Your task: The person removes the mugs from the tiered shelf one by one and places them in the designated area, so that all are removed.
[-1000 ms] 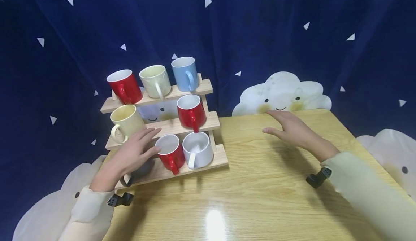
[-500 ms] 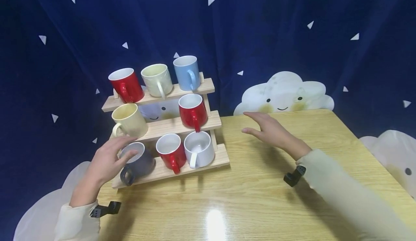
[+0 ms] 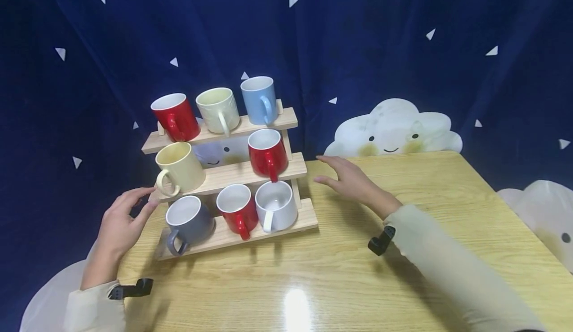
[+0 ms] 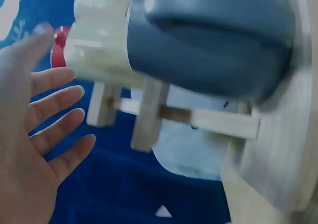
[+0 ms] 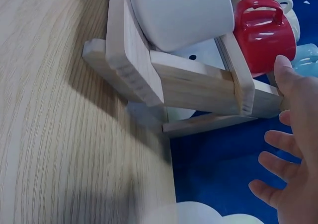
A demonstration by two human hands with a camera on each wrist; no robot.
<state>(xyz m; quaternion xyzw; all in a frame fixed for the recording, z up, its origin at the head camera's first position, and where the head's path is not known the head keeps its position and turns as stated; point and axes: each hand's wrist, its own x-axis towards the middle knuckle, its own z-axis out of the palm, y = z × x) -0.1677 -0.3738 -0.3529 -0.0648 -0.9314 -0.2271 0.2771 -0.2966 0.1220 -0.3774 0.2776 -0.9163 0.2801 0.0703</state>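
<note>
A three-tier wooden rack [image 3: 224, 177] holds several mugs. My left hand [image 3: 118, 225], fingers spread and holding nothing, is beside the rack's left end, near the yellow mug [image 3: 181, 168] and the grey-blue mug [image 3: 191, 221]. The left wrist view shows a gap between that hand [image 4: 44, 114] and the rack. Off the rack's right end is my right hand [image 3: 351, 180], also holding nothing, its thumb and fingers apart. Closest to it are the red mug [image 3: 266, 154] on the middle shelf and the white mug [image 3: 279, 207] on the bottom one.
On the top shelf stand a red mug [image 3: 178, 118], a cream mug [image 3: 219, 111] and a light blue mug [image 3: 258, 101]. Another red mug [image 3: 237, 210] sits mid bottom shelf. The wooden table [image 3: 340, 272] ends at a dark blue curtain [image 3: 358, 48].
My left hand has moved left and down from in front of the lower mugs, uncovering the grey-blue mug. My right hand has moved left toward the rack. The mugs stay in place.
</note>
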